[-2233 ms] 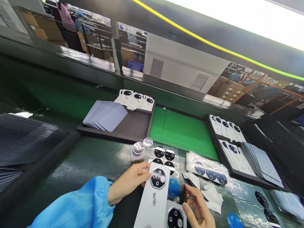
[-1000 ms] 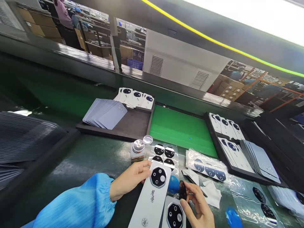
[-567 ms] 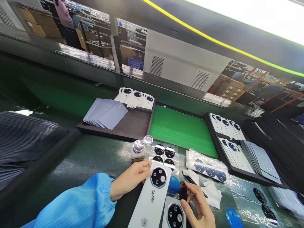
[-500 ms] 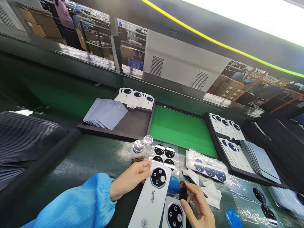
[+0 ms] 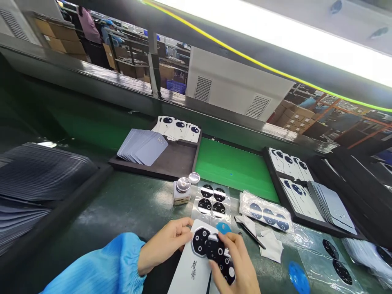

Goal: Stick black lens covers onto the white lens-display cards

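My left hand (image 5: 167, 245) pinches the upper left edge of a white phone back panel (image 5: 185, 273). This panel has a black camera plate with round holes and dark lettering below it. Between the fingers of my right hand (image 5: 240, 261) is a black camera lens cover (image 5: 214, 248) with holes, held over the right side of the panel's camera plate; whether they touch I cannot tell. A second panel's black camera plate (image 5: 227, 270) shows partly beneath my right hand. Just beyond the panels lies a blue disc (image 5: 223, 228), beside a clear sheet of black lens covers (image 5: 204, 206).
A dispenser bottle (image 5: 181, 195) with its lid raised stands left of the sheet. Tweezers (image 5: 255, 238) and a white cloth (image 5: 272, 247) lie to the right. Trays of panels stand at the left (image 5: 180, 165) and right (image 5: 290, 204), with a stacked dark rack (image 5: 39, 171) far left.
My right hand has moved left with the black lens cover, from beside the panel to over its camera plate. The cover has turned from edge-on to flatter. My left hand keeps its hold.
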Tool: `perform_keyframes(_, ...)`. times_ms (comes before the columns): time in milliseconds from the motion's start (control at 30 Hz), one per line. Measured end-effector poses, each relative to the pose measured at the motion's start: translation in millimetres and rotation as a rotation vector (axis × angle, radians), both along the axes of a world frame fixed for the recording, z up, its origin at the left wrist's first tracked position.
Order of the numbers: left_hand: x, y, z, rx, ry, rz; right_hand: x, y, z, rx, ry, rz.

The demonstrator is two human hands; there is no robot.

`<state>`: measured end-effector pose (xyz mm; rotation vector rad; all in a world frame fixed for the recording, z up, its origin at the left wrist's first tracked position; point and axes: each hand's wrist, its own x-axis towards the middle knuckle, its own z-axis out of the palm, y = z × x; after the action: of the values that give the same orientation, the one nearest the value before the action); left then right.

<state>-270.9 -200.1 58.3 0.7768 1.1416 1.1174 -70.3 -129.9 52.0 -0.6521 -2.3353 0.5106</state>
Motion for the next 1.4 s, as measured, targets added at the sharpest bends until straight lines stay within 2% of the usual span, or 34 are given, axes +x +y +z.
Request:
perform_keyframes(67, 2, -5, -2.5, 0.003, 0.021, 0.005, -5, -5, -4.5, 0.045, -0.038, 0.049)
perform_keyframes(233, 5, -12, -1.9, -0.017, 0.037, -0.003, -13, -10, -9.0, 0.091, -0.081, 0.061)
perform_keyframes(800, 6, -11, -2.4, -0.028, 0.024, 0.000, -14, -6, 2.0, 0.053, -0.173, 0.161)
perform_keyframes(933, 6, -11, -0.1, -0.025, 0.035, -0.009, -16, -9, -0.8, 0.017, -0.139, 0.102)
perform_keyframes(1400, 9, -12, 1.0, -0.049, -0.057, 0.004, -18, -12, -10.8, 0.011, -0.084, 0.048)
